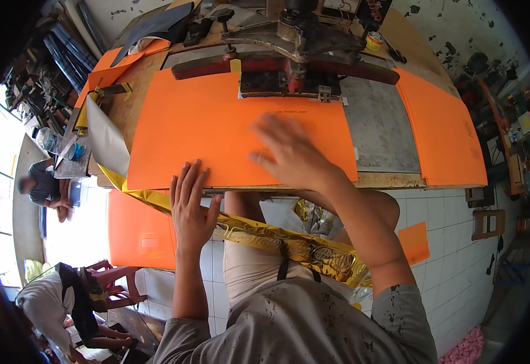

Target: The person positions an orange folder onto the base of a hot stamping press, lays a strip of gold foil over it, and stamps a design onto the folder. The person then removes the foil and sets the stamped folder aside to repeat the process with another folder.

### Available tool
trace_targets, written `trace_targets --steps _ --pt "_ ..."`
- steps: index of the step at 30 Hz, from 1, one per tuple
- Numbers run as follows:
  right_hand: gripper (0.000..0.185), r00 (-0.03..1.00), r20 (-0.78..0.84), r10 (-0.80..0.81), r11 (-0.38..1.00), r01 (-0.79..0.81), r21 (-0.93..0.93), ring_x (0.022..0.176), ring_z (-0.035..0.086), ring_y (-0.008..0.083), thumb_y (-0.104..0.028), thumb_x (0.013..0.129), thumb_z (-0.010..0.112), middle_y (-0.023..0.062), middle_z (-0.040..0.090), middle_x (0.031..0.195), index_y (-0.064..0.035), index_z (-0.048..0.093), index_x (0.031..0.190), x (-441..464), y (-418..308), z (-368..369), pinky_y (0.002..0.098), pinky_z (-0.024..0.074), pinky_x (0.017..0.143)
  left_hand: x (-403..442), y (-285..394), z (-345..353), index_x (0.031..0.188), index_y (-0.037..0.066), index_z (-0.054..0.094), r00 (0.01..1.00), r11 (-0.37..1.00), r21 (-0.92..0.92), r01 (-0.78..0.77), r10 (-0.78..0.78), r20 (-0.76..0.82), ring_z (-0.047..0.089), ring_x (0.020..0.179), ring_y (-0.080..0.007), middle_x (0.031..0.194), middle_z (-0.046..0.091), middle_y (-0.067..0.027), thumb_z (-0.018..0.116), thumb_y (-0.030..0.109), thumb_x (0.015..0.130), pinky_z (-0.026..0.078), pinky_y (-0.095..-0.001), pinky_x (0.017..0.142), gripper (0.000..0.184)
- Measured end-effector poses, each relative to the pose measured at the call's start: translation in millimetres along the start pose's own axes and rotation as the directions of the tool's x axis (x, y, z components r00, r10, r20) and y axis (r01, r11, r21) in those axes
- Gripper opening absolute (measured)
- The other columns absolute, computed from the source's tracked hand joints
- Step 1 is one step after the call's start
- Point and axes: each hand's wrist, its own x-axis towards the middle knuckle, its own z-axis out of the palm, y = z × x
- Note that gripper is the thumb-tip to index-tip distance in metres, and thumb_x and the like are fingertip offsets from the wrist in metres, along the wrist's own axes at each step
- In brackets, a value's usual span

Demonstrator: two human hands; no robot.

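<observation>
Left hand: the left hand [190, 203] is open and holds nothing in a grip; the fingers lie nearly together on the front edge of the large orange sheet [192, 130], and the thumb stands apart.
Right hand: the right hand [288, 150] is also open, with fingers extended above the middle of this sheet; it is blurred, so I cannot tell if it touches the paper.
Orange sheet: it lies flat on the worktable [398, 180], its far part just below the red bar [204, 68] of the press [298, 45]; small dark print is near the right hand.
Gold foil: a long strip of gold foil [277, 238] hangs across the person's lap, below the table edge.
Table surface: a grey metal plate [379, 136] shows between the sheet and an orange stack [444, 136] at right.
Table, far side: a yellow tin [374, 41] is near scissors [397, 56].
Room: on the left, one person [45, 185] sits and another [46, 303] bends near a red stool [122, 285]; the floor [447, 221] has white tiles.
</observation>
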Motion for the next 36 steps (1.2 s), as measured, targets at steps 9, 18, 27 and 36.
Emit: trace_targets --steps 9,18,27,36 --pt "0.053 0.932 -0.307 0.192 0.931 -0.272 -0.245 0.148 0.039 0.034 -0.04 0.105 0.057 0.0163 0.049 0.155 -0.0071 0.054 0.146 -10 -4 5 0.0511 0.0285 0.122 0 0 1 0.142 0.007 0.057 1.0 1.0 -0.003 -0.002 0.002 -0.007 0.041 0.148 -0.0356 0.155 0.05 -0.0131 0.067 0.025 0.094 0.026 -0.0532 0.122 0.052" --pt "0.04 0.99 -0.112 -0.089 0.982 0.106 0.159 0.136 0.052 0.0323 -0.027 0.099 0.067 0.011 0.062 0.14 -0.0079 0.065 0.134 -61 -43 -29 0.0486 0.0376 0.116 -2 -2 -1 0.145 0.01 0.055 1.0 1.0 -0.009 0.008 -0.008 0.019 0.038 0.15 -0.0345 0.158 0.048 -0.0112 0.069 0.023 0.094 0.024 -0.0543 0.123 0.054" --pt "0.039 0.927 -0.331 0.178 0.931 -0.268 -0.249 0.141 0.047 0.0307 -0.021 0.098 0.063 0.0074 0.06 0.144 -0.0032 0.065 0.133 -174 1 -43 0.0482 0.0349 0.114 5 -13 -4 0.148 0.011 0.055 0.999 0.999 0.051 -0.001 0.0 0.035 0.035 0.152 -0.0348 0.16 0.046 -0.0095 0.065 0.025 0.096 0.021 -0.0546 0.125 0.054" --pt "0.04 0.909 -0.371 0.187 0.941 -0.274 -0.197 0.143 0.046 0.0298 -0.027 0.101 0.058 0.0062 0.061 0.145 -0.0039 0.066 0.134 -186 13 -38 0.0481 0.0349 0.114 3 -6 -3 0.145 0.008 0.057 0.996 0.997 0.053 -0.063 0.059 0.062 0.036 0.151 -0.0373 0.158 0.048 -0.0126 0.064 0.029 0.096 0.025 -0.0545 0.123 0.054"
